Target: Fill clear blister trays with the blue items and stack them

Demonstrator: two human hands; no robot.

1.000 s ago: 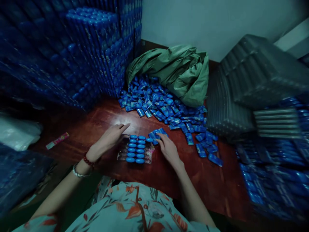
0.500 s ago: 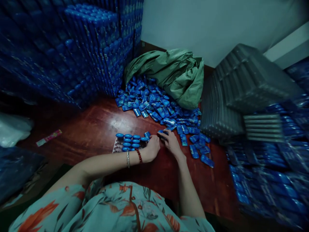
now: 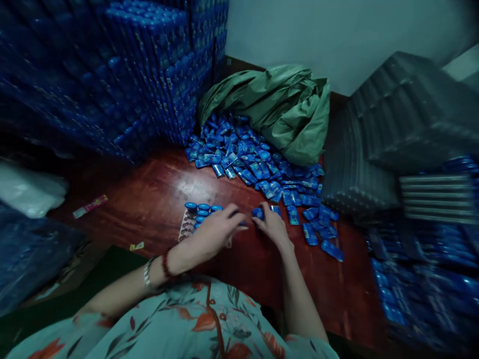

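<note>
My left hand [image 3: 220,227], with a red bead bracelet and a silver one at the wrist, is curled around a small blue pack at the right side of a card tray. That tray [image 3: 186,227] holds rows of blue oval packs [image 3: 203,206], and its left column shows bare round slots. Just to the right, my right hand [image 3: 272,224] has its fingers closed on another blue pack [image 3: 258,213] above the red-brown table. Beyond both hands lies a loose heap of blue packs [image 3: 243,149].
A green sack [image 3: 284,109] lies behind the heap. Tall stacks of blue packs [image 3: 149,65] rise at the left, and grey trays [image 3: 404,114] are piled at the right. White plastic [image 3: 30,189] and a pink strip [image 3: 91,206] lie at the left.
The view has shifted slightly. My left hand has moved over the tray's right side, covering part of it, and my hands are farther apart.
</note>
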